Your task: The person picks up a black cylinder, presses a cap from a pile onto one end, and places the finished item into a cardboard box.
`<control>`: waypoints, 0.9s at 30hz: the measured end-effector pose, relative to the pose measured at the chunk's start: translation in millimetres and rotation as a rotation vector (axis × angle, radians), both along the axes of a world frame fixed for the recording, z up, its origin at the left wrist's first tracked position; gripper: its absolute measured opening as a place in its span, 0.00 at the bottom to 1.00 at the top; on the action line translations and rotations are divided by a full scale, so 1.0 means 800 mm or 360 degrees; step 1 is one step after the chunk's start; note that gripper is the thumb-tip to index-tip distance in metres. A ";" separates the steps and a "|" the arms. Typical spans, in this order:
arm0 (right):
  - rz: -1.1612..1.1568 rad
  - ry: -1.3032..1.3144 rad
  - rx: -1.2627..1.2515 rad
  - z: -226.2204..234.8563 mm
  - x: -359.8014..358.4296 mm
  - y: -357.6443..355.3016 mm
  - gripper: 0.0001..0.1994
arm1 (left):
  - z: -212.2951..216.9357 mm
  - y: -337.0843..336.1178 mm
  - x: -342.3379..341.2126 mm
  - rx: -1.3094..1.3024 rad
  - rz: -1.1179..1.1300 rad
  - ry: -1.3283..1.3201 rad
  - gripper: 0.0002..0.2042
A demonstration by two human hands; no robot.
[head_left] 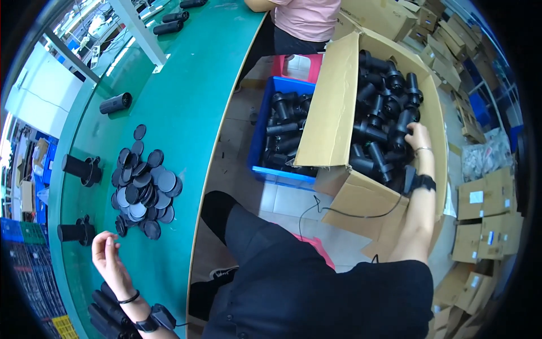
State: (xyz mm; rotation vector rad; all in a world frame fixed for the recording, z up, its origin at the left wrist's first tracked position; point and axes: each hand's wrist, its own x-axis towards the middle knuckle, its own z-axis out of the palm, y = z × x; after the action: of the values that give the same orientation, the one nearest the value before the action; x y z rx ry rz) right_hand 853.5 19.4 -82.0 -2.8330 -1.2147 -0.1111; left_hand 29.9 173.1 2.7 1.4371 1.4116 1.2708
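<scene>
My right hand (418, 137) reaches into a large open cardboard box (330, 107) on the right, its fingers closed round the end of a black cylindrical plastic part (403, 125). Many similar black parts fill the box around it. My left hand (108, 261) is raised over the left side of the green table (169, 107), fingers loosely bent and apart, with nothing visible in them. Just beyond it lies a black flanged cylinder (78, 231), and a second flanged cylinder (82, 168) lies farther off. To its right is a heap of thin black discs (144, 189).
A blue crate (265, 169) of black parts stands between table and box. More black cylinders (104, 316) lie by my left wrist, another (116, 103) farther up. A cable (361, 216) crosses the box flap. A person in pink (305, 20) is at the far end.
</scene>
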 end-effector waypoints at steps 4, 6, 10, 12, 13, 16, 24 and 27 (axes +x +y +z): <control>0.0630 0.0025 0.0698 0.142 -0.171 0.040 0.16 | 0.034 -0.013 0.087 -0.0144 -0.0517 -0.0395 0.04; 0.1054 0.0158 0.0944 0.179 -0.261 0.052 0.15 | 0.032 -0.014 0.118 -0.0285 -0.0752 -0.0430 0.08; 0.1974 0.0711 0.0868 0.195 -0.385 0.074 0.14 | 0.008 -0.002 0.196 -0.0542 -0.1055 -0.0624 0.28; 0.2441 0.0976 0.0857 0.182 -0.434 0.088 0.14 | 0.000 -0.004 0.220 -0.0582 -0.1287 -0.0954 0.42; 0.2568 0.1089 0.0678 0.180 -0.456 0.093 0.14 | -0.005 -0.006 0.222 -0.0650 -0.1323 -0.1051 0.51; 0.2897 0.1412 0.0227 0.162 -0.495 0.106 0.16 | 0.023 -0.025 0.233 -0.0711 -0.1200 -0.0983 0.39; 0.1016 0.0461 0.1101 0.135 -0.220 0.146 0.05 | 0.037 -0.041 0.092 -0.0016 -0.0236 -0.0765 0.26; 0.0494 0.0110 -0.0256 -0.003 -0.068 0.086 0.12 | 0.036 -0.035 0.030 0.0151 0.0057 -0.0757 0.25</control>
State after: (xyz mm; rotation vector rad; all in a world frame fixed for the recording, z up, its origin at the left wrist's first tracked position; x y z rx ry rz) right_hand 799.4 88.1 -84.2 -2.7042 -1.6964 0.1022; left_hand 54.2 145.2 31.2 1.0728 1.0695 1.5925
